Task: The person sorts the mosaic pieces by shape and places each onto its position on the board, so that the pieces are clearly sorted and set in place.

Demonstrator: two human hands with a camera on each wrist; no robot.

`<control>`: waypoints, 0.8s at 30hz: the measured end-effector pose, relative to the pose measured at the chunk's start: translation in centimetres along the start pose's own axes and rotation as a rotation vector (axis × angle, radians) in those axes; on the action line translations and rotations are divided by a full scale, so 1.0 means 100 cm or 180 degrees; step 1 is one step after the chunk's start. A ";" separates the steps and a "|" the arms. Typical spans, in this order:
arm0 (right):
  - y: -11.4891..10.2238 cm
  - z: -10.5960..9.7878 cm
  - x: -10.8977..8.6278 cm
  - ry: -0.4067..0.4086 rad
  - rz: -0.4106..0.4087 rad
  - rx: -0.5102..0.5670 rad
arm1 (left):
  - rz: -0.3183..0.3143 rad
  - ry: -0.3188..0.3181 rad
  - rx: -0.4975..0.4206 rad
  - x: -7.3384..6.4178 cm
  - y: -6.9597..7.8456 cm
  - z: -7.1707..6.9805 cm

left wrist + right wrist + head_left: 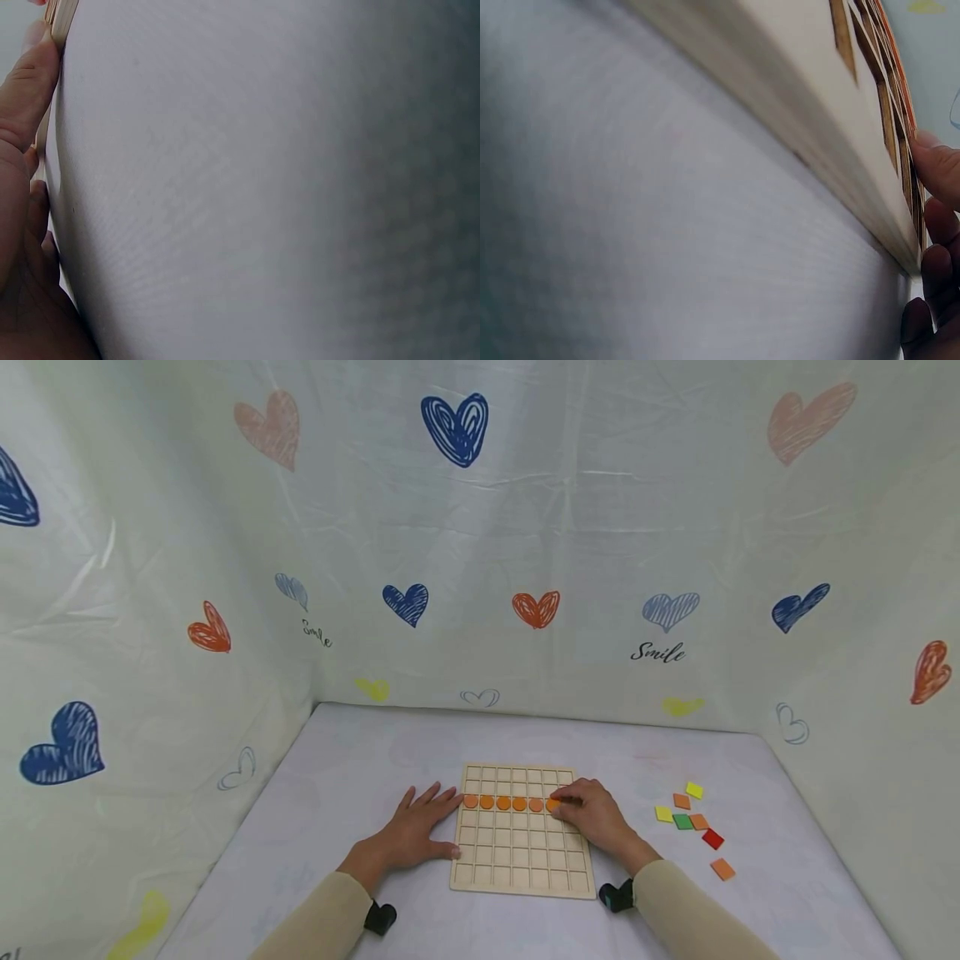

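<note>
A square wooden grid board (520, 877) lies on the table. Several round orange discs (503, 804) fill one row of its cells in the upper half. My left hand (412, 831) rests flat with fingers spread, fingertips and thumb touching the board's left edge. With thumb and fingertips my right hand (600, 818) pinches the orange disc (552, 806) at the right end of that row, its far side hidden by the fingers. In the right wrist view the wooden board (810, 97) shows edge-on beside the thumb (937, 169); the disc cannot be made out there.
Right of the board lie loose square tiles: yellow (694, 791), orange (723, 869), green (682, 822) and red (713, 838). The pale table (322, 793) is enclosed by a white curtain (495, 527) printed with hearts.
</note>
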State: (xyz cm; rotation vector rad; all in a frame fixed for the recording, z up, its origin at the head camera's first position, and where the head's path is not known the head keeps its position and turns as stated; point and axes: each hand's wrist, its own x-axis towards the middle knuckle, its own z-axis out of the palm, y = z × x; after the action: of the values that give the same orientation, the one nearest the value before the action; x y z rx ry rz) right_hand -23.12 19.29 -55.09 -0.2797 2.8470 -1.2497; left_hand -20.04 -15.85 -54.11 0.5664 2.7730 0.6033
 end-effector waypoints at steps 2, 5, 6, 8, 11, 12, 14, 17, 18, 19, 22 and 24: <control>0.000 0.001 0.000 0.0003 0.0009 0.0004 | -0.0001 -0.0003 0.0003 -0.001 0.000 0.000; 0.000 0.001 0.000 0.0013 0.0022 0.0003 | 0.0014 0.0014 -0.0018 -0.002 0.001 -0.001; 0.000 0.001 0.000 0.0019 0.0027 -0.0004 | 0.0012 0.0012 -0.0023 -0.002 0.002 -0.001; 0.000 0.001 0.001 0.0024 0.0033 -0.0008 | 0.0019 0.0013 -0.0042 -0.003 0.003 -0.002; 0.001 0.002 0.001 0.0025 0.0042 -0.0028 | 0.0033 0.0016 -0.0057 -0.004 0.004 -0.003; 0.001 0.002 0.001 0.0026 0.0041 -0.0036 | 0.0030 0.0008 -0.0052 -0.004 0.004 -0.003; 0.001 0.003 0.000 0.0027 0.0053 -0.0037 | 0.0028 0.0007 -0.0038 -0.004 0.004 -0.003; 0.001 0.002 0.000 0.0026 0.0070 -0.0041 | 0.0036 0.0016 -0.0033 -0.004 0.003 -0.003; 0.001 0.002 0.000 0.0030 0.0073 -0.0038 | 0.0032 0.0015 -0.0034 -0.004 0.003 -0.003; 0.001 0.002 -0.001 0.0033 0.0074 -0.0027 | 0.0043 0.0022 -0.0043 -0.004 0.002 -0.003; 0.001 0.000 -0.002 0.0039 0.0064 -0.0003 | 0.0067 0.0032 -0.0064 -0.004 0.002 -0.003; 0.001 -0.001 -0.002 0.0048 0.0039 0.0001 | 0.0069 0.0033 -0.0072 -0.004 0.002 -0.003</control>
State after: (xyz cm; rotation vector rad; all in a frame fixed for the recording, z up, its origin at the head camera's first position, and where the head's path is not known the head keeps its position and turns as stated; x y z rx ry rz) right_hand -22.95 19.46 -55.06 -0.2537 2.8565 -1.2555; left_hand -19.67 -15.95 -53.71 0.5908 2.7694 0.6433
